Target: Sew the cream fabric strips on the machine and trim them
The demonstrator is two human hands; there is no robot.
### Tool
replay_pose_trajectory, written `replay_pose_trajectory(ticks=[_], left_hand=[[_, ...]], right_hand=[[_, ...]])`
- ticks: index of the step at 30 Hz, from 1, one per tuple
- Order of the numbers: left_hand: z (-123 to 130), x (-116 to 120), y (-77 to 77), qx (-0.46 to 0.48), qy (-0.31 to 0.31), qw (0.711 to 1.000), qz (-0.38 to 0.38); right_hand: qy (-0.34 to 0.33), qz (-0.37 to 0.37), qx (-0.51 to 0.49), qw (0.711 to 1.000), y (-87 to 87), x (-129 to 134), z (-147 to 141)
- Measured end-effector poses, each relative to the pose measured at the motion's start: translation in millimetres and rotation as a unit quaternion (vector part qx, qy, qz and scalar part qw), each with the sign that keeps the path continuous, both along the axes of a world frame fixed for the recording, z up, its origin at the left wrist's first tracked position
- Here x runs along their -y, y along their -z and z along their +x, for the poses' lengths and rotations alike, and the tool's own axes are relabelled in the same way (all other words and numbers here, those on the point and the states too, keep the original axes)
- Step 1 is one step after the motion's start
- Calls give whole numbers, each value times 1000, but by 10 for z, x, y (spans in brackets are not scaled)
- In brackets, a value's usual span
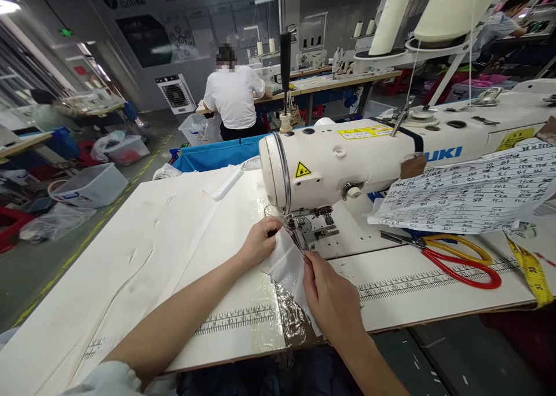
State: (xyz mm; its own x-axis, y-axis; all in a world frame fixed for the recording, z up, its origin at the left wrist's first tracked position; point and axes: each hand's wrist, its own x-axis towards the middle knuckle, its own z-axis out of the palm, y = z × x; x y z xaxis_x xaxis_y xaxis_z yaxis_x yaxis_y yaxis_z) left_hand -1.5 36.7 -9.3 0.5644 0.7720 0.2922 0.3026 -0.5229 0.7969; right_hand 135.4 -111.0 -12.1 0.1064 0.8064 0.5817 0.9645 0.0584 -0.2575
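A piece of white fabric (284, 263) lies at the needle end of a white sewing machine (330, 158), partly over the front edge of the bed. My left hand (262, 244) is closed on the fabric's upper left edge, just left of the presser foot (294, 222). On the right of the cloth, my right hand (332, 289) is closed round slim metal tweezers (299, 244), whose tips point up-left toward the foot. The fingers hide most of the tool, and its tips are hard to make out against the metal parts.
Scissors with red and yellow handles (456, 260) lie right of my right hand, near a yellow tape measure (530, 271). A handwritten sheet (469, 190) hangs on the machine arm. Rulers mark the table (143, 234). Beyond sits a person in a white shirt (236, 98).
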Motion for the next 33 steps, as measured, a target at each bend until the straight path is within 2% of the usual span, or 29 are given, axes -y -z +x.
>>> replay_pose_trajectory(ticks=[13, 25, 33], left_hand=[[3, -7, -9, 4, 3, 1000, -10], [0, -8, -11, 0, 10, 1000, -14], [7, -31, 2, -25, 14, 999, 28]], right_hand=[[2, 21, -5, 1000, -4, 1, -4], [5, -13, 14, 1000, 48, -14, 3], [-3, -18, 18, 1000, 68, -8, 2]])
